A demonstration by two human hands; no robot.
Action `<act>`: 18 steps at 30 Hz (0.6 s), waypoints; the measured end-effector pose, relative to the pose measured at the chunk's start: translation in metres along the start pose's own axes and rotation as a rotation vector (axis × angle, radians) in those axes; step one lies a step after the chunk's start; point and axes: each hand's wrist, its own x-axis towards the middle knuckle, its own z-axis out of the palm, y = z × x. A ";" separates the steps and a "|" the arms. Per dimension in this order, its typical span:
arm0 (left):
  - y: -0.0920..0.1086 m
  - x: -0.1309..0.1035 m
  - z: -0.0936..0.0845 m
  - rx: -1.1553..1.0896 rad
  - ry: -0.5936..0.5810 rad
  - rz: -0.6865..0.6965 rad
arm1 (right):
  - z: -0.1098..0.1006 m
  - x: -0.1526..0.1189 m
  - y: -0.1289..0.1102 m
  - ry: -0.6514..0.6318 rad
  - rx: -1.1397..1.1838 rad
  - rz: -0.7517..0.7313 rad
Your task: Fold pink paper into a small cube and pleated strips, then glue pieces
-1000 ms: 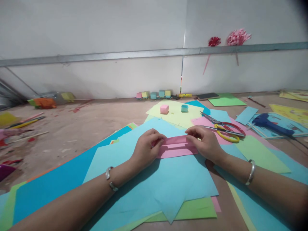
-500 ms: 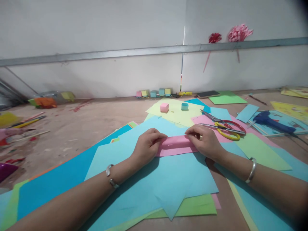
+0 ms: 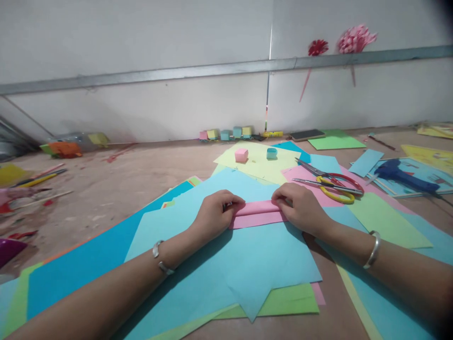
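Observation:
A strip of pink paper lies over light blue sheets, its far edge folded over towards me. At the strip's left end, my left hand pinches it between thumb and fingers. My right hand grips the other end the same way, with some fingers curled out of sight. Just beyond my right hand, scissors with red and yellow handles rest on pink and blue paper. A small pink paper box and a small teal paper box stand on a pale yellow sheet further back.
On the right, a blue glue gun lies across a picture board. Several small paper blocks line the wall beside a dark phone. Pencils and scraps are at the left. Paper flowers hang on a metal rail.
The pink strip's far edge has been folded further over towards me, so a narrower flat band shows in front. Both hands keep their hold at its ends. The view has tilted slightly.

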 end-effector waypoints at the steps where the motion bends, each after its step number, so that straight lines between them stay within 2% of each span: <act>1: 0.000 0.000 0.000 -0.005 -0.001 -0.006 | 0.000 0.000 0.000 -0.009 -0.021 0.006; 8: 0.001 0.000 0.000 0.049 -0.002 -0.012 | 0.004 -0.003 -0.001 -0.082 -0.107 -0.006; 14: -0.001 0.000 0.000 0.145 -0.112 0.109 | 0.005 -0.002 -0.002 -0.166 -0.251 -0.021; 18: 0.000 0.001 -0.003 0.157 -0.155 0.050 | 0.003 -0.002 -0.004 -0.196 -0.283 -0.032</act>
